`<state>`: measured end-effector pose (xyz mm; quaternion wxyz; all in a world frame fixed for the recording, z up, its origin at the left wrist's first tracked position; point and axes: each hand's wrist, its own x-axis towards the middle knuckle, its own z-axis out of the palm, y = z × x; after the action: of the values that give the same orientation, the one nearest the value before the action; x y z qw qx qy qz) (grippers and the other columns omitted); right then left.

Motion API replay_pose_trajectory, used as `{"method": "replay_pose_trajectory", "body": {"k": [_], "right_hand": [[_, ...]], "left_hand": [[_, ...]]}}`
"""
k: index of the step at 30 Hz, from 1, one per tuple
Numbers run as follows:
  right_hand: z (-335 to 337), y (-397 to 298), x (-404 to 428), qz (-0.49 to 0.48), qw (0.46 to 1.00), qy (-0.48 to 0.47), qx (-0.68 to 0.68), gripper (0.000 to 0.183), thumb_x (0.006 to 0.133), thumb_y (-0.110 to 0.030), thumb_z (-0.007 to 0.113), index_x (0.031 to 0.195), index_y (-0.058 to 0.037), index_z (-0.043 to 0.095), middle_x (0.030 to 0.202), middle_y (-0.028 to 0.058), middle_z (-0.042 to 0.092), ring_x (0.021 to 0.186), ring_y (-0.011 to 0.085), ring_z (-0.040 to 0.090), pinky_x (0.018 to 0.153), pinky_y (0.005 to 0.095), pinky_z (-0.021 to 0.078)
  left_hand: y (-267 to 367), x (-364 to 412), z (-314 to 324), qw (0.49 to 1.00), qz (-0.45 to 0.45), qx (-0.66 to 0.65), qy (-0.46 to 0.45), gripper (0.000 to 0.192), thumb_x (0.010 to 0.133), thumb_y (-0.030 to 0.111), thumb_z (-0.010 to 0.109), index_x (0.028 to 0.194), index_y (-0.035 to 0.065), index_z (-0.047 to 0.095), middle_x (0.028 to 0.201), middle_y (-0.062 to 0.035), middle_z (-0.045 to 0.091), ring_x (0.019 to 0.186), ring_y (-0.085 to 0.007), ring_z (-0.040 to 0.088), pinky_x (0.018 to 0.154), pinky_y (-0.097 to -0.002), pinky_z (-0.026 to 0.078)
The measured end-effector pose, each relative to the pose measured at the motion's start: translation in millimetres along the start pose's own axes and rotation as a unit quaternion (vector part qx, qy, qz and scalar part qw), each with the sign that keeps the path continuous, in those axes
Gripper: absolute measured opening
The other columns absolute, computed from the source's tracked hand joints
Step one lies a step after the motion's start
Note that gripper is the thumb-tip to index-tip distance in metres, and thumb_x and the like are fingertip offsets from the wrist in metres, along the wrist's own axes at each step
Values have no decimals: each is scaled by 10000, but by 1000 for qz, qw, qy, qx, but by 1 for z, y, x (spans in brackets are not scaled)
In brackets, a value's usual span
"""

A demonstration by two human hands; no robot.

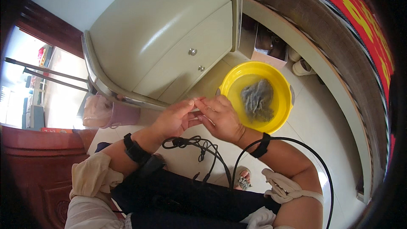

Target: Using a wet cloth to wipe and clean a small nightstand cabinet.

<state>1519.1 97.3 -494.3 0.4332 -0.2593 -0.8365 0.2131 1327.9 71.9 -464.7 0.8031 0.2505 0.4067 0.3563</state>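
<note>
My left hand and my right hand meet at the fingertips in front of me. The fingers of both are partly spread, and no object shows between them. Just beyond my right hand, a yellow plastic basin stands on the tiled floor. It holds shallow water, and a wet grey cloth lies crumpled in it. A bundled black cable hangs below my hands, apart from them. Black straps go round both wrists.
A cream cabinet with round knobs stands ahead. Left of it are a lidless purple bin with a plastic liner and a red-brown wooden piece. On the right, a bed frame curves past, with a shoe box and shoes under it.
</note>
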Motion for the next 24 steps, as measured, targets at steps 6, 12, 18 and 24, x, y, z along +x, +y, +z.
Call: {"method": "replay_pose_trajectory", "body": {"k": [6,12,18,24], "right_hand": [[-4,17,13,-121,991,31,-41,459,746,-98,687,1183,-8,583,994,96,602,837,271,565,736,371,465],[-20,68,9,108,972,50,-204,382,803,-123,635,1177,-59,592,1048,172,558,960,342,539,839,414,465],[-14,154,-49,372,792,-326,-358,787,783,-216,696,1448,-245,278,1485,131,241,1289,427,333,980,535,407],[-2,223,-117,380,714,-447,-381,808,740,-241,729,1438,-251,323,1496,209,239,1258,414,414,936,521,446]], "left_hand": [[12,-5,21,995,79,65,6,412,1018,269,367,1320,-6,424,1305,-132,504,1156,-244,529,1011,-376,416],[37,-12,1,991,31,85,94,329,1013,283,383,1163,28,528,1181,-132,591,1018,-222,598,875,-337,474],[38,-20,-9,943,17,295,152,298,1016,273,370,991,52,567,1056,-67,627,884,-142,591,717,-283,471],[47,-32,-8,872,91,459,147,284,1012,233,372,961,31,566,1035,-62,625,808,-118,591,631,-241,462]]}}
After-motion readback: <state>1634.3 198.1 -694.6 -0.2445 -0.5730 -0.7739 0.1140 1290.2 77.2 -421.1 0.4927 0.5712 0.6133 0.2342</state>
